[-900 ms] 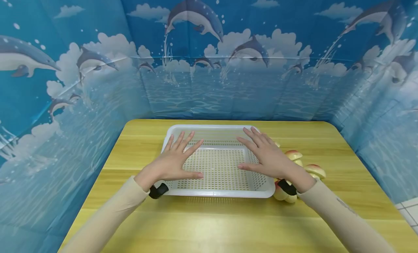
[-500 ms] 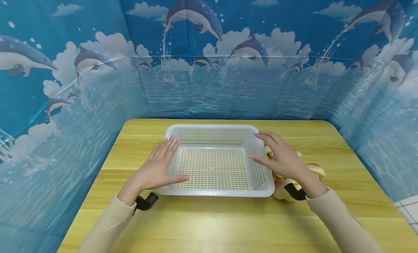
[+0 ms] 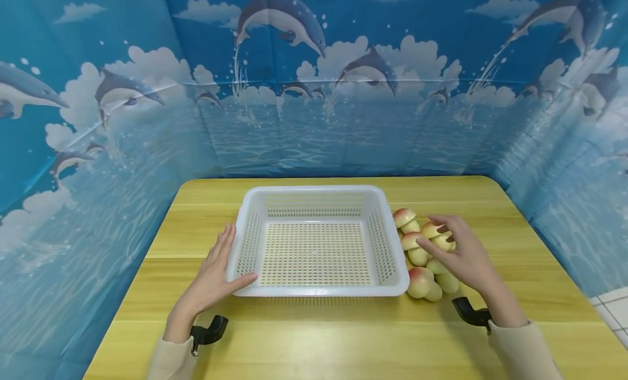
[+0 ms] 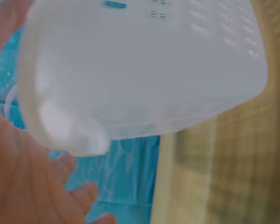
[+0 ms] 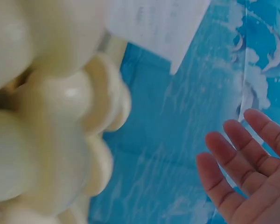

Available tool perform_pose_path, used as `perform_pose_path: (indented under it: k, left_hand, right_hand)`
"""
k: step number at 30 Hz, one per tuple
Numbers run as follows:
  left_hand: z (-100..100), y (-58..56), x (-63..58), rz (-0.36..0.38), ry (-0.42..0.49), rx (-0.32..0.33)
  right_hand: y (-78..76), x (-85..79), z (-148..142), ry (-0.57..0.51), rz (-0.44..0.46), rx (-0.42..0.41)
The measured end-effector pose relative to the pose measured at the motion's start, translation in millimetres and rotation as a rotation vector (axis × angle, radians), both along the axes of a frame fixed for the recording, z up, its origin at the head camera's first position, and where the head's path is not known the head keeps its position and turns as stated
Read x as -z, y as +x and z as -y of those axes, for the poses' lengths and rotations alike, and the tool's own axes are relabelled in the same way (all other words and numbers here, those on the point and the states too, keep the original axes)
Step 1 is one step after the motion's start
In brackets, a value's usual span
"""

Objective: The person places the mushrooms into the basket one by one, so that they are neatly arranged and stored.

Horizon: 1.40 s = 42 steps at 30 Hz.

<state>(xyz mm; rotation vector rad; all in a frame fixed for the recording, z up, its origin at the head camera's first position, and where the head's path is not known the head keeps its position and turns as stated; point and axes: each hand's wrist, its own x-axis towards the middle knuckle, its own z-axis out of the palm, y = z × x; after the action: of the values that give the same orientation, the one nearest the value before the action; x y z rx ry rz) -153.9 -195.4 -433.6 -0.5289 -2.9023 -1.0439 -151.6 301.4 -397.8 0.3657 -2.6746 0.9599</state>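
A white plastic basket (image 3: 319, 291) with slotted floor and sides stands on the table. My left hand (image 3: 210, 279) is at its left side, fingers extended along the outside and thumb over the front left corner. In the left wrist view the basket's wall (image 4: 144, 70) fills the space beside the palm. To the right of the basket lie several mushroom-shaped pieces (image 3: 420, 282), cream with reddish caps. Above them hovers my right hand (image 3: 468, 260), fingers loosely bent and holding nothing. The right wrist view shows the pale mushroom shapes (image 5: 56, 140) apart from the fingers (image 5: 224, 149).
The yellow wood-grain table (image 3: 314, 336) has rounded far corners. A blue curtain (image 3: 314, 134) printed with dolphins hangs behind it and along both sides. White floor tiles (image 3: 610, 314) show at the lower right.
Both hands have moved apart from over the basket: the left to its left side, the right out over the mushroom-shaped pieces, which are now more visible. The basket has stayed on the table.
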Motion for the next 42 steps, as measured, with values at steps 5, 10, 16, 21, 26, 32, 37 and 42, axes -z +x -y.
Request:
perform_pose_path:
  k: [5, 10, 16, 21, 26, 32, 37, 42]
  left_hand:
    - [2.9, 0.8, 7.9, 0.007, 0.079, 0.008]
    - [2.4, 1.1, 15.1, -0.006, 0.128, 0.022]
    - [2.3, 0.8, 20.7, -0.015, 0.157, 0.028]
    - [2.5, 1.0, 22.2, -0.013, 0.175, 0.046]
    - [3.6, 0.6, 23.9, -0.003, 0.197, 0.053]
    - [3.7, -0.6, 25.6, 0.006, 0.226, 0.061]
    - [3.5, -0.6, 27.6, 0.025, 0.272, 0.066]
    - [3.2, -0.2, 32.4, 0.047, 0.360, 0.073]
  right_hand:
    - [10.6, 10.7, -10.5, 0.013, 0.006, 0.024]
    - [18.7, 18.1, -16.8, 0.052, 0.087, 0.048]
    - [30.2, 27.0, -20.8, 0.079, 0.157, 0.064]
    - [37.3, 36.0, -22.4, 0.089, 0.168, 0.088]
    - [42.1, 41.5, -21.6, 0.114, 0.236, 0.100]
    - [45.6, 43.7, -18.4, 0.144, 0.243, 0.091]
    - [48.3, 47.4, -17.7, 0.165, 0.244, 0.079]
    - [49.7, 52.5, -18.9, 0.183, 0.248, 0.076]
